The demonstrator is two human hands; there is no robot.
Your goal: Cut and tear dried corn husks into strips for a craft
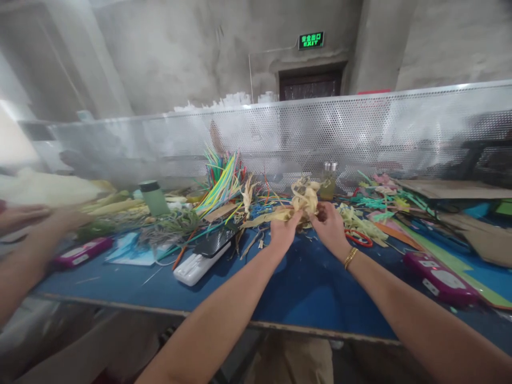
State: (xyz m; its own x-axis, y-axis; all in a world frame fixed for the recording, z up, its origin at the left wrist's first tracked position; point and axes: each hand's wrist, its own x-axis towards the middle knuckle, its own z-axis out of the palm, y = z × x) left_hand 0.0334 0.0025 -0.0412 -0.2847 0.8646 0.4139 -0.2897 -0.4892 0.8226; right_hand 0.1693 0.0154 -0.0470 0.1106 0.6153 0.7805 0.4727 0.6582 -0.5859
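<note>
Above the blue table, both of my hands hold a pale yellow bundle of curled corn husk strips [304, 198]. My left hand [286, 230] pinches it low on the left side, where a flat strip of husk [266, 217] sticks out leftward. My right hand [330, 226], with a gold bracelet on the wrist, closes its bent fingers on the right side of the bundle. My fingertips are partly hidden by the husk. Loose pale husk strips [362, 224] lie to the right of my right hand, beside a red ring-shaped loop [359, 238].
Coloured pipe cleaners [222, 184] stand behind on the left. A black phone [216, 241] rests on a white case [202, 264]. Purple devices [440, 280] and a green bottle [154, 198] are on the table [304, 298]. A co-worker's blurred arms [36, 240] reach in from the left.
</note>
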